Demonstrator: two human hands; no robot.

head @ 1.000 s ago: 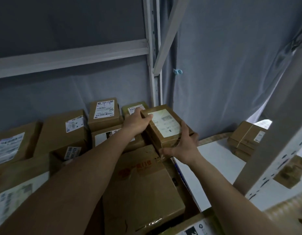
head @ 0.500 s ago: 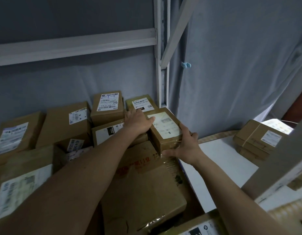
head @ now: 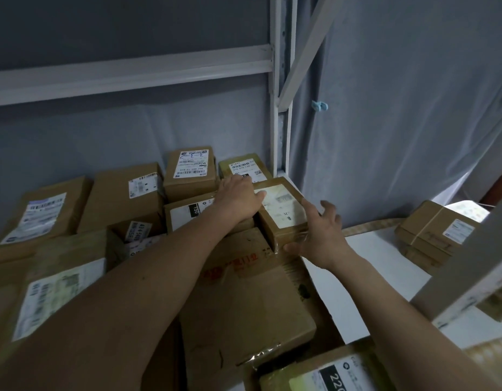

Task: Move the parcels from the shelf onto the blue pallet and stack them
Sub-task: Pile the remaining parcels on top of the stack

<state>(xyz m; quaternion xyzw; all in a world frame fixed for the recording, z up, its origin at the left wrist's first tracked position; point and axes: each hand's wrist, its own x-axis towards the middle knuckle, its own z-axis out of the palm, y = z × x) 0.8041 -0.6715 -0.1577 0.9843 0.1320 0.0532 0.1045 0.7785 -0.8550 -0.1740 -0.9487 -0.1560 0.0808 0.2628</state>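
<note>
Here, two bare hands reach into a shelf (head: 385, 266) crowded with cardboard parcels. About eleven brown parcels lie on the left part of the shelf, packed edge to edge, and two more sit stacked at the far right (head: 430, 235), well apart from the rest on the white shelf board.

The small parcel (head: 283, 213) being handled sits near the white upright post (head: 281, 131), on top of a large flat box (head: 244, 300). The left hand (head: 238, 196) lies on its far left edge, thumb across the top and fingers curled over the side. The right hand (head: 320, 235) meets its near right corner with the thumb under the lower edge; the fingers are spread and lifted off the top, so it is more cupping than gripping.

Most parcels carry white shipping labels with barcodes. The small parcel's label is pale and blurred. One label (head: 140, 230) on a parcel tucked low in the middle shows digits that look like "434540"; another parcel (head: 190, 213) beside the left wrist has a black strip reading "TSU". The large flat box bears faded red characters, not legible. The nearest parcel (head: 337, 373), at the bottom edge, shows "22" in white on black. A grey fabric sheet (head: 399, 108) hangs behind the shelf.
</note>
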